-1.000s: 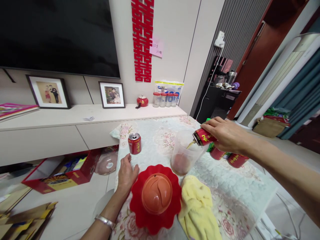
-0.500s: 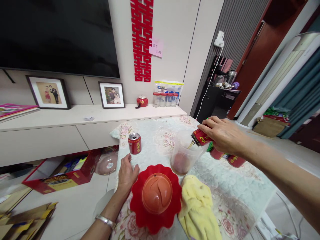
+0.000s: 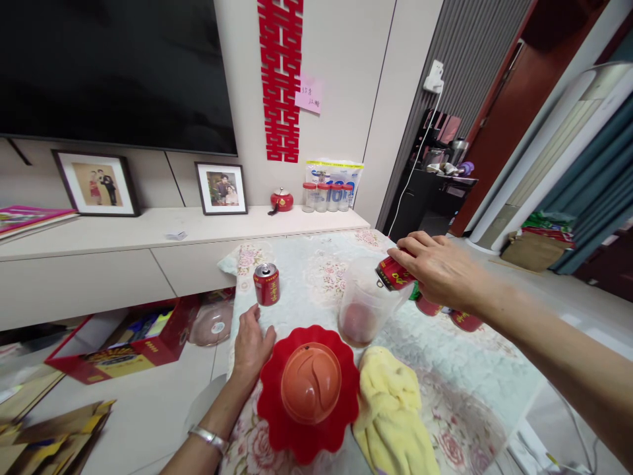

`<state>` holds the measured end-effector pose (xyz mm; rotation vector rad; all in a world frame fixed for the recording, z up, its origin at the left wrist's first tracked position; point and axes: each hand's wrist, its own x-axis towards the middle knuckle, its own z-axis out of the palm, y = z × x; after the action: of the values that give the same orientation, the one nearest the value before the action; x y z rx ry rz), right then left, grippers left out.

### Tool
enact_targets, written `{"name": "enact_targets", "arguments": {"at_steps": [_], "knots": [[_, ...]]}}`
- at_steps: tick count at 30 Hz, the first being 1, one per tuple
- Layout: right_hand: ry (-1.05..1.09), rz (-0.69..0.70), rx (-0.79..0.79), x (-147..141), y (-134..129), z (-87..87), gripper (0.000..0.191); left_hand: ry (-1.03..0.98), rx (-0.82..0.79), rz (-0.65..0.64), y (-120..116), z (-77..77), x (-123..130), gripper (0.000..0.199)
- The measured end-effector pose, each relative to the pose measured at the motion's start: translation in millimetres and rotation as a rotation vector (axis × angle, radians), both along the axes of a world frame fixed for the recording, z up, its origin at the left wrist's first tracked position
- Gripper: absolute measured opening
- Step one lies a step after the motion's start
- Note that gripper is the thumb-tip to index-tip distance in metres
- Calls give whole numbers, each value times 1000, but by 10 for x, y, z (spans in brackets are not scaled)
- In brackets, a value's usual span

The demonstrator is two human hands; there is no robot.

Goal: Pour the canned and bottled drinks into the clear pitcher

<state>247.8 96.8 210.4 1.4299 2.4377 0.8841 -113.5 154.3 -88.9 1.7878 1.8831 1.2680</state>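
**Our can tips over the jug, mouth end low and leftward**

We have our right hand closed around the can, fingers over its upper side and the base end toward the palm. Its long axis slants down and to the left, away from our wrist, so the end with the tab sits lowest, at the jug's open top. We cannot make out a stream at that end, nor tell whether the can touches the rim.

The jug stands upright on the tablecloth, just left of our right hand and below it; something reddish shows through its lower part. We judge our right hand the nearer one to both can and jug.

Our left hand lies loosely spread on the tablecloth and grips nothing. Just beyond its fingertips is an upright can; just to its right is the red bowl, which lies between that hand and the yellow cloth.
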Motion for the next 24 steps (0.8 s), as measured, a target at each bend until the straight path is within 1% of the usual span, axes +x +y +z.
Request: {"name": "enact_targets", "arguments": {"at_steps": [6, 13, 15, 19, 21, 24], "knots": [[-16, -1, 12, -47, -36, 4, 44, 19, 9, 5, 3, -11, 8, 58], [-59, -11, 73, -89, -81, 6, 56, 33, 7, 2, 7, -26, 3, 59], [-51, -1, 101, -112, -83, -19, 54, 36, 4, 1, 7, -25, 1, 59], [-68, 45, 57, -154, -74, -44, 45, 44, -4, -5, 2, -14, -1, 58], [-62, 52, 107, -163, -77, -21, 47, 47, -7, -7, -1, -8, -2, 59], [-39, 53, 238, -179, -99, 9, 54, 52, -6, -14, -2, -1, -2, 60]]}}
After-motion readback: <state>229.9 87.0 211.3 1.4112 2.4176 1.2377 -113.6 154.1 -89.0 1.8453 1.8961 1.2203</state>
